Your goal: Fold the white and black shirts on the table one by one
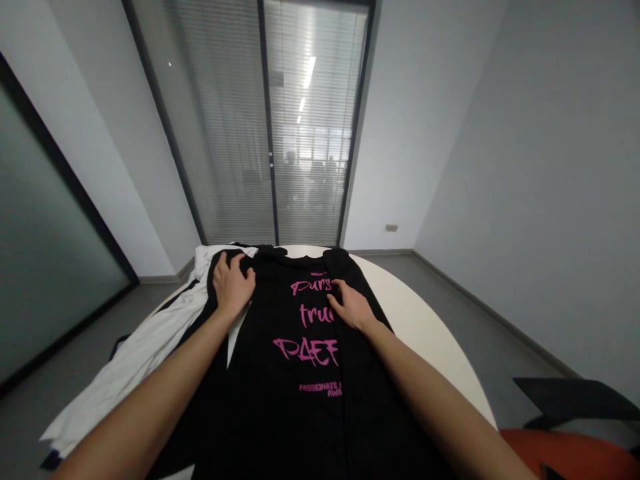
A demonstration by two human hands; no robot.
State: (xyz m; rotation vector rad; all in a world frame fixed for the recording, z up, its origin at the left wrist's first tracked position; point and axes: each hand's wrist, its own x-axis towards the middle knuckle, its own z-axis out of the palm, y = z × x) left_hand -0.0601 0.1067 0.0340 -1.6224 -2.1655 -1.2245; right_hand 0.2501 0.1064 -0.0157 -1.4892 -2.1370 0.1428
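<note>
A black T-shirt [295,400] with pink lettering lies spread on a white round table [430,327], its right side folded inward over the print. My left hand [233,283] rests flat on the shirt's left shoulder, fingers spread. Over on the folded right side, my right hand [353,305] presses down beside the pink words, fingers stretched out. Neither hand holds anything.
A white garment with a dark stripe [135,360] lies under and left of the black shirt, hanging off the table edge. An orange seat [575,457] and a black chair part [570,397] stand at the lower right. Glass doors with blinds [270,133] are ahead.
</note>
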